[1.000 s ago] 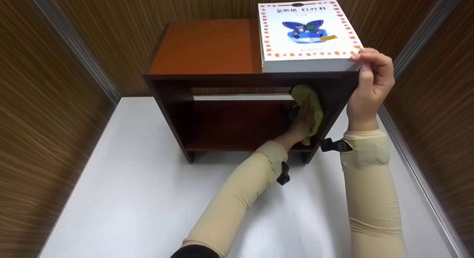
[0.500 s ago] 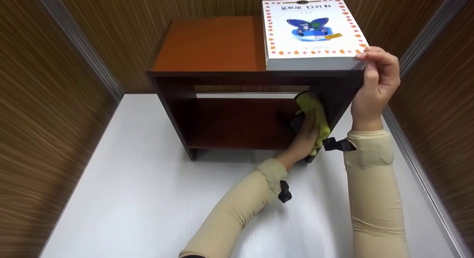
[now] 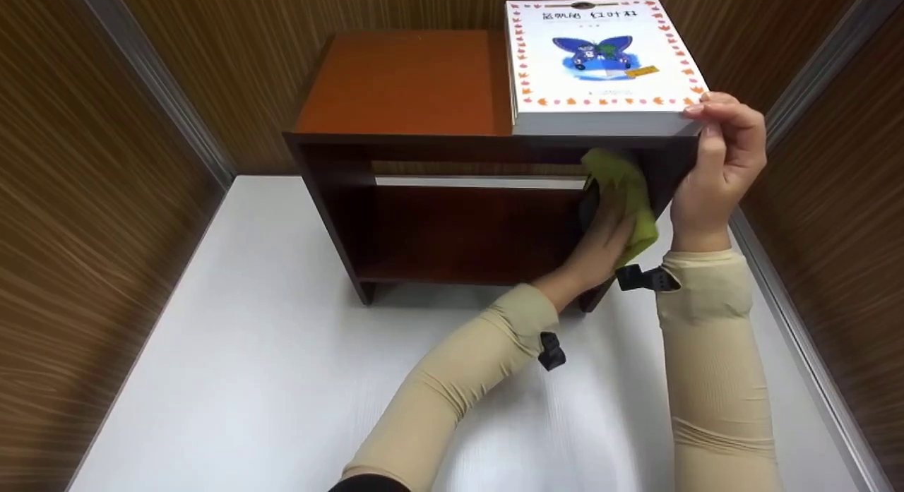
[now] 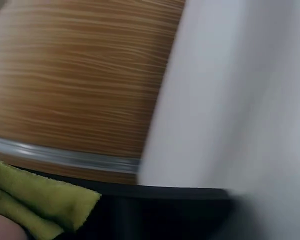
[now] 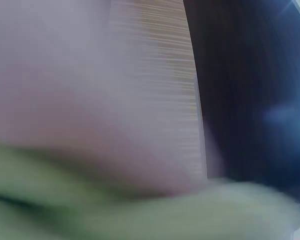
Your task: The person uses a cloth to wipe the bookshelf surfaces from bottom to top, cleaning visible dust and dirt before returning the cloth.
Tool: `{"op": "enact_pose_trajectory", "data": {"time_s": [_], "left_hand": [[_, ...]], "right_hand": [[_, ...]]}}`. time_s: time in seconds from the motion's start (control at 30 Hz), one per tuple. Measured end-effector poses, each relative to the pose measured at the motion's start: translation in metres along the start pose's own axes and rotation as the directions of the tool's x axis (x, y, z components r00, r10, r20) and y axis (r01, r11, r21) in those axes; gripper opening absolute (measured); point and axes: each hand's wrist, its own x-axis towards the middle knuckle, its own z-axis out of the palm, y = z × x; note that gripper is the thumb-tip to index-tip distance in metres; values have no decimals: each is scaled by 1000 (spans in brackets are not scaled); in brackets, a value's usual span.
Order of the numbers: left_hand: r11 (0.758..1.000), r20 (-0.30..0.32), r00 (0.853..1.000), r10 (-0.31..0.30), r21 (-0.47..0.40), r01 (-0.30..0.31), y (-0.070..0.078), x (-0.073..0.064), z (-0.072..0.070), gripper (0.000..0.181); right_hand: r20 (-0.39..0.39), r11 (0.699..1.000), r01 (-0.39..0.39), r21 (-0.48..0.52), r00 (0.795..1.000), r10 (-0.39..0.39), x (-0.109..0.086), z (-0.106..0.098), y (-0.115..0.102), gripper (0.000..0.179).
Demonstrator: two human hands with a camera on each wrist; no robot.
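A dark brown shelf unit [image 3: 438, 146] stands upright on the white surface. Inside its right side, my left hand [image 3: 604, 241] holds a yellow-green cloth [image 3: 639, 202] against the side panel, fingers spread over it. A dark patch beside those fingers is too dim to identify. Part of the cloth [image 4: 55, 200] shows by a dark panel in the left wrist view. On the shelf's top right lies a thick book [image 3: 600, 61] with a butterfly cover. My right hand [image 3: 724, 150] grips the book's near right corner, thumb below by the shelf's edge. The right wrist view is mostly blurred.
Wood-grain walls [image 3: 113, 266] with metal corner strips enclose the white surface [image 3: 268, 379] at the back and both sides. The right wall stands close beside my right hand. The shelf's lower board [image 3: 466, 231] lies left of the cloth.
My left hand and the cloth have moved right, first down and then back up along the side panel toward its front edge. My right hand keeps its hold on the book's corner.
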Motion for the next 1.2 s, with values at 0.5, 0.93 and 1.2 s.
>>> {"op": "enact_pose_trajectory", "data": {"time_s": [0.5, 0.93, 1.2], "left_hand": [[991, -93, 987, 134, 9, -133, 42, 54, -22, 46], [981, -78, 978, -194, -23, 193, 11, 62, -24, 50], [978, -33, 985, -167, -131, 161, -31, 50, -14, 55]], "right_hand": [[6, 1000, 5, -15, 1000, -5, 1, -2, 0, 17], [30, 1000, 4, -29, 1000, -3, -1, -1, -1, 19], [22, 1000, 9, -23, 1000, -9, 0, -1, -1, 18]]}}
